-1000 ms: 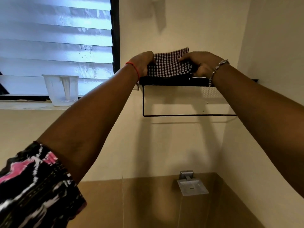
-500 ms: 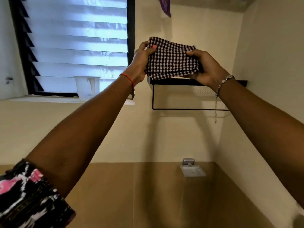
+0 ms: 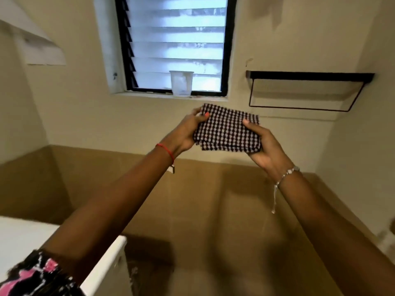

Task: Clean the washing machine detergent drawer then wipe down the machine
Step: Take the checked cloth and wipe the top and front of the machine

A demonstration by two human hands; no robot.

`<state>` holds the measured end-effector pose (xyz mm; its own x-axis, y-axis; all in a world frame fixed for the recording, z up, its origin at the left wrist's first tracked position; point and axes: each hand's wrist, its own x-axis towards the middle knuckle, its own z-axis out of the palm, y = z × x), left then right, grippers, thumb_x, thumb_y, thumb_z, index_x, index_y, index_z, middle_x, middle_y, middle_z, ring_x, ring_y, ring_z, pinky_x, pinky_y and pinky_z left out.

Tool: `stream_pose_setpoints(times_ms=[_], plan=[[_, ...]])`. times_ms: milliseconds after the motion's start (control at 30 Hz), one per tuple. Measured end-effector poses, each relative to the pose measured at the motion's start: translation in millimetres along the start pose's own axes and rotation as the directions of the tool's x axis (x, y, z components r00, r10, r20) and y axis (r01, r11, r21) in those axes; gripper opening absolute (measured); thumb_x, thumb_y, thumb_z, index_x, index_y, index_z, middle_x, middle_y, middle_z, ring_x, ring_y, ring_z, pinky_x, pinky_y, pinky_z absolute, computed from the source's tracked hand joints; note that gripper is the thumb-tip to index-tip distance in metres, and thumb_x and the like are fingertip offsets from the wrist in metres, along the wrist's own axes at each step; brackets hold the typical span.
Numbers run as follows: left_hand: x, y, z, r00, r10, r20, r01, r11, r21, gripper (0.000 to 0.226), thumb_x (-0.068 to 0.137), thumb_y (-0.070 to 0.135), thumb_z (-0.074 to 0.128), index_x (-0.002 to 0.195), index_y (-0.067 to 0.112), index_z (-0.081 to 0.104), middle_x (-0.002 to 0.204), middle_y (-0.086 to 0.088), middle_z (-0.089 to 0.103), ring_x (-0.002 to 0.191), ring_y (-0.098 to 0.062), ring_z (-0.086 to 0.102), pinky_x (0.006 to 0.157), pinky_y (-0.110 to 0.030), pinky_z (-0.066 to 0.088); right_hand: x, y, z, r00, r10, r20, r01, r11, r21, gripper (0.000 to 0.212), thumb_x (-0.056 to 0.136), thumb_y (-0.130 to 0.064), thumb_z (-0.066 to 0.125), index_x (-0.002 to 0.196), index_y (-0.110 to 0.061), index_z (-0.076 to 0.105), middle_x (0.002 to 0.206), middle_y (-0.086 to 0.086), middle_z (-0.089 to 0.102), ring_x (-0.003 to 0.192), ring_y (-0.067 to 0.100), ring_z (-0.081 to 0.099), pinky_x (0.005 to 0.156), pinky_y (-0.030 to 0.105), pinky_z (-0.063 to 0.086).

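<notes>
Black-and-white checked cloth (image 3: 228,131) is held folded in mid-air, its ends clamped by the left hand (image 3: 188,133) and the right hand (image 3: 264,146). It may be dropped if one grip is loosened during unfolding. The white machine (image 3: 25,236) is seen low at left; a black shelf (image 3: 310,75) and a plastic cup (image 3: 181,83) are behind, not in the way.

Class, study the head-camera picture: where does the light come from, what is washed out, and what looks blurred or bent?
Head view: daylight comes through the window, its panes washed out; the rack throws a soft shadow on the wall below it; the cloth is fairly sharp, the sleeve blurred; the wide lens tilts the walls.
</notes>
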<state>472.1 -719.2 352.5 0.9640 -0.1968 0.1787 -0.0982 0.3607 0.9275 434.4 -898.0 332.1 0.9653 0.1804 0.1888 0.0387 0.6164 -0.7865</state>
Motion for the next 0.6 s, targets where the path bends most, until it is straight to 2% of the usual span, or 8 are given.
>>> stream_pose_setpoints(times_ms=[100, 200, 267, 333, 400, 467, 500, 600], plan=[[-52, -17, -38, 0.994, -0.101, -0.050, 0.099, 0.994, -0.041, 0.044, 0.094, 0.004, 0.046, 0.137, 0.007, 0.038, 0.101, -0.005, 0.060, 0.085, -0.017, 0.058, 0.074, -0.030, 0.050, -32, 50, 13, 0.990, 0.138, -0.010, -0.138, 0.990, 0.035, 0.028, 0.080, -0.004, 0.060, 0.107, 0.000, 0.056, 0.095, 0.011, 0.072, 0.085, 0.020, 0.071, 0.077, 0.031, 0.058], [-103, -29, -86, 0.982, -0.178, -0.066, 0.173, 0.983, -0.067, 0.044, 0.093, 0.002, 0.047, 0.137, 0.006, 0.040, 0.099, -0.005, 0.061, 0.087, -0.017, 0.059, 0.076, -0.029, 0.051, -60, 102, 30, 0.972, 0.234, 0.012, -0.234, 0.969, 0.079, 0.087, 0.035, -0.006, 0.091, 0.114, 0.003, 0.054, 0.104, 0.015, 0.070, 0.092, 0.024, 0.070, 0.076, 0.034, 0.059], [-135, -34, -115, 0.974, -0.213, -0.077, 0.207, 0.975, -0.085, 0.044, 0.093, 0.002, 0.047, 0.136, 0.005, 0.040, 0.101, -0.006, 0.061, 0.089, -0.017, 0.060, 0.074, -0.028, 0.055, -79, 134, 43, 0.964, 0.265, 0.002, -0.264, 0.959, 0.101, 0.102, 0.021, -0.006, 0.094, 0.114, 0.003, 0.053, 0.104, 0.016, 0.070, 0.092, 0.025, 0.070, 0.076, 0.036, 0.059], [-170, -36, -147, 0.965, -0.245, -0.094, 0.234, 0.966, -0.110, 0.045, 0.092, 0.001, 0.049, 0.135, 0.004, 0.040, 0.102, -0.006, 0.061, 0.089, -0.017, 0.060, 0.072, -0.027, 0.056, -101, 168, 66, 0.956, 0.292, -0.007, -0.288, 0.948, 0.136, 0.101, 0.023, -0.005, 0.094, 0.114, 0.004, 0.052, 0.102, 0.017, 0.070, 0.090, 0.025, 0.070, 0.074, 0.038, 0.059], [-208, -36, -178, 0.951, -0.288, -0.108, 0.277, 0.955, -0.111, 0.048, 0.090, 0.000, 0.051, 0.136, 0.006, 0.039, 0.105, -0.007, 0.060, 0.092, -0.019, 0.060, 0.076, -0.031, 0.054, -127, 202, 91, 0.946, 0.321, -0.043, -0.309, 0.934, 0.179, 0.086, 0.043, -0.002, 0.087, 0.121, 0.004, 0.050, 0.108, 0.017, 0.068, 0.089, 0.025, 0.070, 0.073, 0.038, 0.059], [-242, -34, -200, 0.938, -0.324, -0.119, 0.313, 0.944, -0.104, 0.048, 0.089, -0.001, 0.051, 0.135, 0.007, 0.040, 0.105, -0.007, 0.059, 0.092, -0.020, 0.059, 0.079, -0.033, 0.051, -152, 232, 112, 0.933, 0.344, -0.104, -0.316, 0.923, 0.220, 0.066, 0.067, -0.001, 0.066, 0.129, 0.003, 0.045, 0.117, 0.017, 0.062, 0.088, 0.024, 0.071, 0.076, 0.039, 0.058], [-265, -31, -215, 0.928, -0.350, -0.125, 0.339, 0.936, -0.099, 0.048, 0.089, -0.003, 0.050, 0.135, 0.008, 0.040, 0.104, -0.007, 0.059, 0.092, -0.020, 0.058, 0.079, -0.033, 0.050, -167, 249, 126, 0.925, 0.358, -0.130, -0.320, 0.916, 0.242, 0.060, 0.071, -0.002, 0.060, 0.130, 0.002, 0.044, 0.119, 0.017, 0.061, 0.087, 0.024, 0.071, 0.078, 0.039, 0.058], [-323, -30, -245, 0.899, -0.422, -0.121, 0.415, 0.906, -0.080, 0.049, 0.089, -0.006, 0.048, 0.135, 0.009, 0.041, 0.104, -0.007, 0.058, 0.092, -0.020, 0.057, 0.077, -0.034, 0.050, -214, 290, 158, 0.909, 0.383, -0.162, -0.327, 0.899, 0.291, 0.037, 0.080, -0.001, 0.052, 0.118, 0.000, 0.052, 0.104, 0.015, 0.068, 0.082, 0.022, 0.072, 0.074, 0.037, 0.059]])
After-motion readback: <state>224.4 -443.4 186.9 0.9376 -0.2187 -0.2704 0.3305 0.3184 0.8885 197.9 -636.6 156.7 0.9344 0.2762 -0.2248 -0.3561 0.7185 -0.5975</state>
